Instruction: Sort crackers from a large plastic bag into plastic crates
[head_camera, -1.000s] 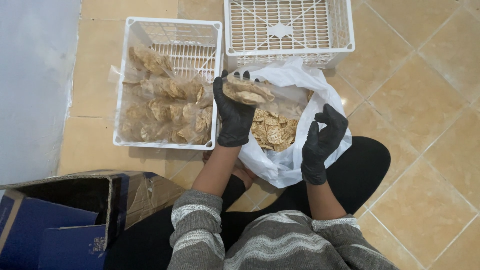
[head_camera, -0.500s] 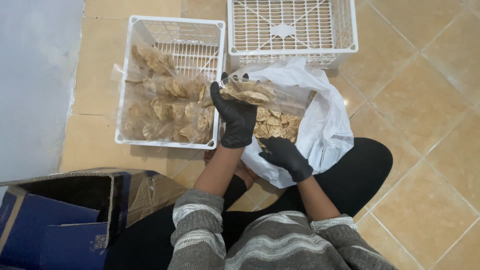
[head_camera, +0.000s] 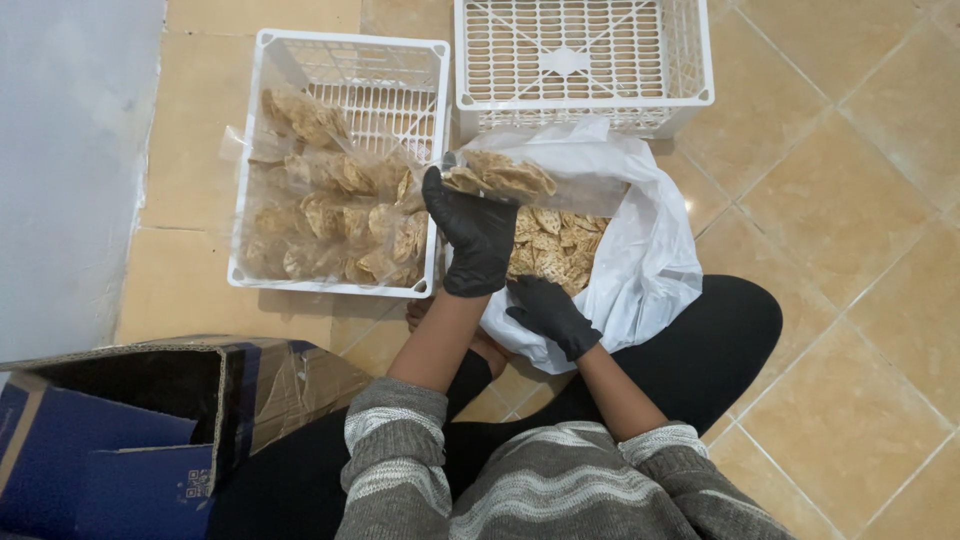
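Person sits on tiled floor (head_camera: 850, 220), both hands in black gloves. Left hand (head_camera: 478, 235) is raised and closed around a clear packet of crackers (head_camera: 505, 178), gripping it at the near end, packet held level above the white plastic bag (head_camera: 640, 270). Right hand (head_camera: 550, 312) is low, at the near edge of the bag opening, fingers curled loosely over the loose crackers (head_camera: 545, 245) inside; cannot tell if it has hold of any. Bag lies open in the lap area, between the knees.

Left white crate (head_camera: 345, 50) holds a pile of filled clear packets (head_camera: 330, 215), just beside the left hand. Second white crate (head_camera: 585, 60) stands beyond the bag, nothing visible inside. Open cardboard box (head_camera: 120, 420) with blue flaps near left at the person's side, grey wall (head_camera: 70, 150) far left.

Step in hand, judged: packing crackers into clear packets, one packet filled or nearly so. Next move likely calls for either topping up with the right hand or swinging the packet left and setting it down on the pile in the left crate; needs a gentle grip, crackers look brittle, and the packet mouth kept up so nothing spills
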